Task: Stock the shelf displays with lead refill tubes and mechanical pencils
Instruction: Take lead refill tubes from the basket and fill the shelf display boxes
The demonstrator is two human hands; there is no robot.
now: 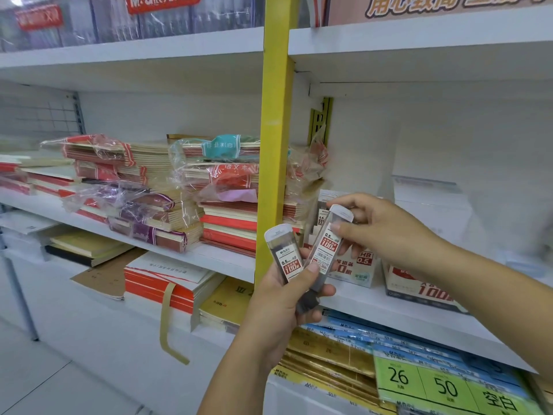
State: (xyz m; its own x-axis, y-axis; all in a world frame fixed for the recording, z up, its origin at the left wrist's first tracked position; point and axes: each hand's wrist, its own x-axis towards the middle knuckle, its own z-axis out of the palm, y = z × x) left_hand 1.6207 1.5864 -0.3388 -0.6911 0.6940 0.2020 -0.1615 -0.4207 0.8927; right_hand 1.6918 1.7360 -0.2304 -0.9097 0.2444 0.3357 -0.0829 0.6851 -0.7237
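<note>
My left hand (284, 301) grips two clear lead refill tubes with white caps and red "100" labels. One tube (284, 256) stands at the left of the grip. The other tube (327, 244) leans to the right, and my right hand (380, 232) pinches its upper part just below the cap. Both hands hover in front of a white display box (356, 268) marked HB 0.5 on the middle white shelf (389, 307). More tubes stand in that box behind my fingers. A second display box (419, 286) marked 100 sits to its right.
A yellow upright post (275, 151) splits the shelving. Left of it, wrapped stacks of notebooks (167, 193) fill the middle shelf. Below lie paper pads (167, 280) and blue and green label packs (443, 381). A clear acrylic holder (428, 193) stands at the back right.
</note>
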